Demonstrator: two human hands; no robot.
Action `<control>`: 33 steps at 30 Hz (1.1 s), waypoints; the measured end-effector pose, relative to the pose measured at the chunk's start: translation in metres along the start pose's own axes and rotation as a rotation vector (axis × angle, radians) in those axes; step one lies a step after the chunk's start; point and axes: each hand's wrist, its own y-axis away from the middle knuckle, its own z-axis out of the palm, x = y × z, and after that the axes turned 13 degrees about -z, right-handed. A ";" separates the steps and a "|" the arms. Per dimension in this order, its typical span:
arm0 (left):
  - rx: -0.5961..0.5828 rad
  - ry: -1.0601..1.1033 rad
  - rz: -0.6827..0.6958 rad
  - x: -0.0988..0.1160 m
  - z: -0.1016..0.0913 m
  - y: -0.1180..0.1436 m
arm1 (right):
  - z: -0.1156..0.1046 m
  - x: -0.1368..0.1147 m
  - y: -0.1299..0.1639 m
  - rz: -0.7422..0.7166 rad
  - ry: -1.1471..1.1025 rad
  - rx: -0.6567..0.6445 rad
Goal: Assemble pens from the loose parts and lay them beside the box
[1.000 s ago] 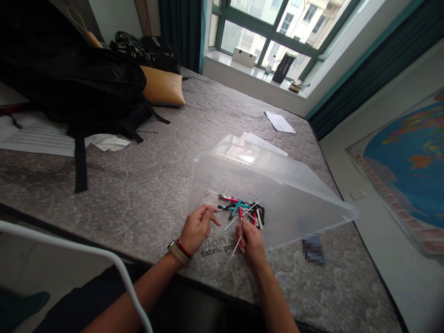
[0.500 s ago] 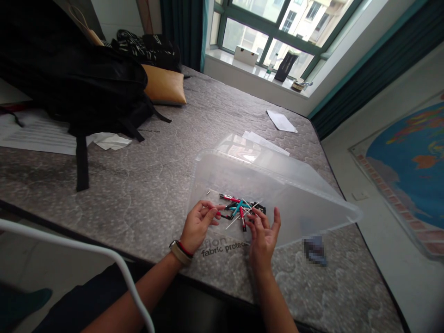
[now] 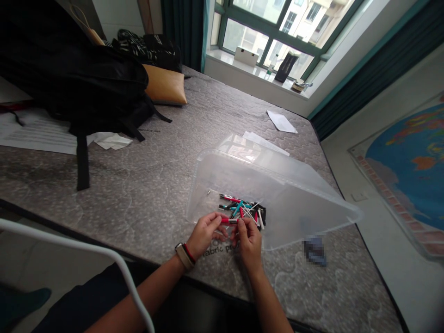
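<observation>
Lettering [image 3: 219, 250] before the clear bin [image 3: 298, 208] reads "fabric pr", remainder covered. At the bin's mouth, your left hand [image 3: 204, 235] and right hand [image 3: 250, 241] grasp a red pen [image 3: 228, 221] between fingers [image 3: 214, 220].

Mattress [image 3: 149, 203] with bin [image 3: 305, 208], backpack [image 3: 86, 83], papers [image 3: 282, 122]

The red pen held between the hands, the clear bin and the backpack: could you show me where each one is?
Red pen [image 3: 227, 221]: head view, on its red barrel.
Bin [image 3: 296, 210]: head view, on its inner wall.
Backpack [image 3: 90, 83]: head view, on its black body.
</observation>
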 end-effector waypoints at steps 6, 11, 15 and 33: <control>0.099 0.014 -0.069 -0.003 -0.002 -0.006 | -0.002 -0.001 0.002 -0.063 0.055 0.022; 0.136 0.112 -0.170 -0.003 -0.006 -0.008 | -0.002 -0.008 0.001 -0.112 0.050 0.089; 0.099 0.142 -0.145 -0.003 -0.007 -0.007 | -0.007 -0.008 -0.003 -0.102 -0.035 0.217; 0.128 -0.030 -0.066 0.001 -0.001 -0.004 | -0.002 0.003 0.000 -0.030 0.076 0.049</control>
